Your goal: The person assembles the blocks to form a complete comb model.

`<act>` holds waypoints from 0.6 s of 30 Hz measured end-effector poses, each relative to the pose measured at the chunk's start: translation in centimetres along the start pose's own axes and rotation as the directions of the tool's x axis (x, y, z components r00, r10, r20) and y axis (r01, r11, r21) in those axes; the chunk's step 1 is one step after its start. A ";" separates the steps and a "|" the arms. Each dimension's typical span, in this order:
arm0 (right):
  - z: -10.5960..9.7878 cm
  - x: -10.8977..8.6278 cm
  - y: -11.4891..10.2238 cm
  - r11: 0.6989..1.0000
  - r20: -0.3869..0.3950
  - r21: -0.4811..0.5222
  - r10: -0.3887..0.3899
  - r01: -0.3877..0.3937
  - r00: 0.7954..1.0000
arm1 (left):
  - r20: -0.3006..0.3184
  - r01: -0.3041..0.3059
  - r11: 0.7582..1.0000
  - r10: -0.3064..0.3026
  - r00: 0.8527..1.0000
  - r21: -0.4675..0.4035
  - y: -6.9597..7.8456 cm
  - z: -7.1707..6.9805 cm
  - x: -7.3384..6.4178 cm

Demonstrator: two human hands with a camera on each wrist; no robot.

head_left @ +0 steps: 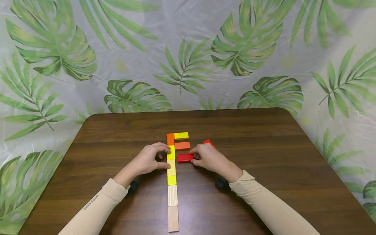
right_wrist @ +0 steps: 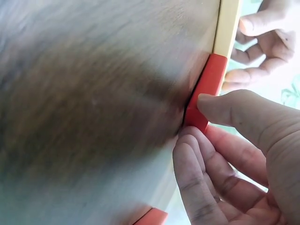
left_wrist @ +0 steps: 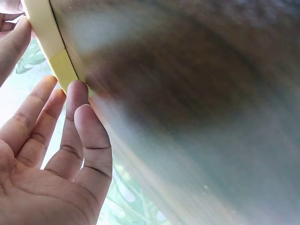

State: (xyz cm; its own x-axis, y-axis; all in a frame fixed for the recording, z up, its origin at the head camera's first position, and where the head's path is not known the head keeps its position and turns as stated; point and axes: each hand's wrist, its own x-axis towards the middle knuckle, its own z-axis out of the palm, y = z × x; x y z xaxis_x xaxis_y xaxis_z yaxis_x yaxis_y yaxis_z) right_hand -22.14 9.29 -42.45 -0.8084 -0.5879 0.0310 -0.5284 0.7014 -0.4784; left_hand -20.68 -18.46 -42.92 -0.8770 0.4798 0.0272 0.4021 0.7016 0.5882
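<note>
My right hand (head_left: 210, 159) pinches the right end of a red block (head_left: 185, 158) between thumb and fingers. In the right wrist view the thumb presses on this red block (right_wrist: 211, 77). A column of blocks runs down the table to its left. My left hand (head_left: 150, 158) reaches in from the column's left side. Its index finger touches a yellow block (head_left: 172, 153) and its thumb a pale yellow block (head_left: 172, 169). The left wrist view shows fairly straight fingertips at the edge of the yellow block (left_wrist: 63, 68).
An orange block (head_left: 170, 139) tops the column. Beside it, reaching right, lie a yellow block (head_left: 181, 135) and a salmon block (head_left: 182, 146). Another red block (head_left: 208, 142) is partly hidden behind the right hand. Lower down are a yellow block (head_left: 171, 180) and two plain wooden blocks (head_left: 173, 218).
</note>
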 end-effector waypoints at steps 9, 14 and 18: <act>0.4 0.1 -0.6 1.000 0.002 -0.013 0.019 -0.019 1.000 | -0.002 0.002 1.000 -0.002 1.000 0.003 0.0 0.0 0.0; 0.5 0.1 -0.8 1.000 -0.001 -0.006 0.029 -0.029 1.000 | 0.001 0.005 1.000 -0.005 1.000 0.001 0.1 0.0 0.0; 0.6 0.0 -0.8 1.000 -0.007 -0.009 0.021 -0.021 1.000 | 0.005 0.008 1.000 -0.008 1.000 0.006 0.2 0.0 0.0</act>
State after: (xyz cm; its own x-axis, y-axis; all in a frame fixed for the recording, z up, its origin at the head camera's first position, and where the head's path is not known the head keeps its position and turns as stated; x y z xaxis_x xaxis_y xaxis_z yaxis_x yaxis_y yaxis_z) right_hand -21.60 8.48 -42.56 -0.8210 -0.5704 0.0267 -0.5137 0.7173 -0.4707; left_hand -20.61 -18.30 -42.79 -0.8788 0.4767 0.0190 0.3969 0.7085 0.5836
